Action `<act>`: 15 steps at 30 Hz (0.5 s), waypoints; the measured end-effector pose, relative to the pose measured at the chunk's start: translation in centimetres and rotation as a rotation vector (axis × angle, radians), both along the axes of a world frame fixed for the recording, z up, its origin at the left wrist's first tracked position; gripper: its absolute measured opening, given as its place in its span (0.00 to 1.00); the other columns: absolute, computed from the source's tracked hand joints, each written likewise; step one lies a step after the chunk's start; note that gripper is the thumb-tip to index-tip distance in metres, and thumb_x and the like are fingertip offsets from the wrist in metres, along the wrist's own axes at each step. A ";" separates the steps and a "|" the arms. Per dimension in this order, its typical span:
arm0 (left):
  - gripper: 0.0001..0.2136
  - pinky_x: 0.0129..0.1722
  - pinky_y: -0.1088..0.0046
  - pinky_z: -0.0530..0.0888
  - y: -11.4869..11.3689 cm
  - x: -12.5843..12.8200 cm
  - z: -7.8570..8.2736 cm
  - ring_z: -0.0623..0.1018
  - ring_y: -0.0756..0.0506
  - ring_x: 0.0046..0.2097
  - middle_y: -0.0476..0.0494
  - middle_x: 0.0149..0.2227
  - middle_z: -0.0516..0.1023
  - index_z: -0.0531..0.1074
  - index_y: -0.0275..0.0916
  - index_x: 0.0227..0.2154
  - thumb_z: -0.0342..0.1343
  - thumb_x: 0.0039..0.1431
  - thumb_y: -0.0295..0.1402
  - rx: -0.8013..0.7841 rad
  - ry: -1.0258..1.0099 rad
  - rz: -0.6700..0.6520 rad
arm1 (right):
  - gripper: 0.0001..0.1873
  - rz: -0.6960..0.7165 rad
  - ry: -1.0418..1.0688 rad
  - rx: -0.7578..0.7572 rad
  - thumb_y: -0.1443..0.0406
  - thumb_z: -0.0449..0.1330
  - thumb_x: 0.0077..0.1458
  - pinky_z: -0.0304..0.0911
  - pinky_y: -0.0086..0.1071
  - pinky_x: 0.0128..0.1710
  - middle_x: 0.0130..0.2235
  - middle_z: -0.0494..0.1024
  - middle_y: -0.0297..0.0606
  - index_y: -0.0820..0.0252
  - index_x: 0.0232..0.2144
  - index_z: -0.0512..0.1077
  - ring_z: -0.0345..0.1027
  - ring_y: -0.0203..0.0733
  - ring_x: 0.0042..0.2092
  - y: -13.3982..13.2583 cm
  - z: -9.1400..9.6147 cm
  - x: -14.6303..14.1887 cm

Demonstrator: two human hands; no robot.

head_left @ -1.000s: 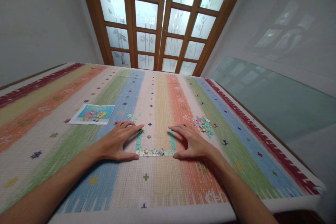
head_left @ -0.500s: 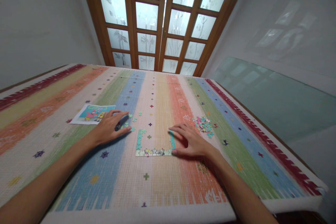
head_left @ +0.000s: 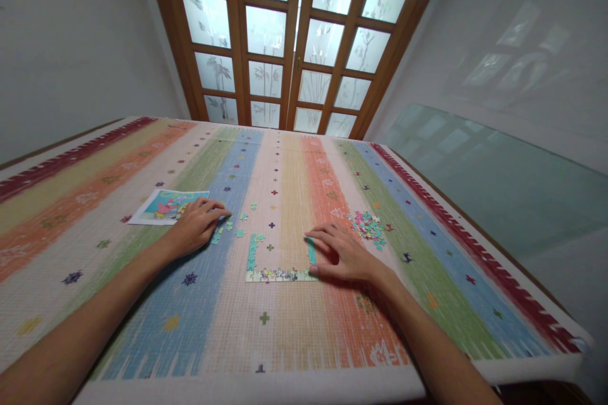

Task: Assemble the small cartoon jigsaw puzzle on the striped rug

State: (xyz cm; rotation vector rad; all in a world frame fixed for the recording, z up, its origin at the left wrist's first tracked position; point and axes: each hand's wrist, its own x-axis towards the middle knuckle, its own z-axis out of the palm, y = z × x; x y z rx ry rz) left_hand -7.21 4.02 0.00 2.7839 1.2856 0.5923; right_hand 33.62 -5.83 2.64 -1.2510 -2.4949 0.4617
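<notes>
My left hand (head_left: 198,225) is over the blue stripe, its fingers drawn together on a small teal puzzle piece (head_left: 228,216) at the fingertips. Several loose teal pieces (head_left: 216,238) lie beside and under it. My right hand (head_left: 342,254) rests with thumb and index finger apart at the right side of a partly joined puzzle border (head_left: 280,276). That border has a left side, a bottom row and a teal right side, partly covered by the right hand. A picture sheet (head_left: 164,205) with cartoon figures lies partly behind my left hand.
A heap of mixed puzzle pieces (head_left: 368,228) lies right of my right hand. Single teal pieces (head_left: 253,206) are scattered above the border. A striped cloth (head_left: 294,329) covers the table. Beyond stand wooden glass-paned doors (head_left: 289,63), with a glass panel (head_left: 498,171) at the right.
My left hand has drawn back slightly left, and its thumb and fingers have come together. The piece near its index fingertip has shifted with it. My right hand stays almost still.
</notes>
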 end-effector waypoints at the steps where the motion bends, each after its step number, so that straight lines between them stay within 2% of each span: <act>1: 0.18 0.50 0.55 0.68 0.1 -0.1 -0.1 0.72 0.36 0.49 0.37 0.49 0.79 0.78 0.42 0.49 0.43 0.70 0.34 0.006 0.005 0.005 | 0.32 -0.001 -0.003 0.000 0.50 0.67 0.58 0.60 0.53 0.63 0.59 0.74 0.48 0.58 0.60 0.71 0.65 0.55 0.59 0.0 0.0 0.0; 11: 0.14 0.49 0.55 0.69 0.0 -0.3 0.8 0.73 0.35 0.45 0.38 0.40 0.79 0.78 0.41 0.36 0.49 0.67 0.41 0.003 -0.004 0.101 | 0.28 0.005 0.006 0.024 0.52 0.68 0.58 0.63 0.51 0.61 0.57 0.74 0.47 0.58 0.57 0.74 0.65 0.54 0.59 0.1 -0.3 0.0; 15: 0.17 0.49 0.55 0.69 0.3 -0.5 0.6 0.73 0.35 0.45 0.38 0.40 0.79 0.78 0.40 0.37 0.48 0.66 0.45 -0.010 -0.017 0.109 | 0.27 0.014 0.006 0.026 0.53 0.67 0.58 0.63 0.52 0.61 0.57 0.74 0.46 0.55 0.57 0.74 0.65 0.54 0.59 0.2 -0.4 0.1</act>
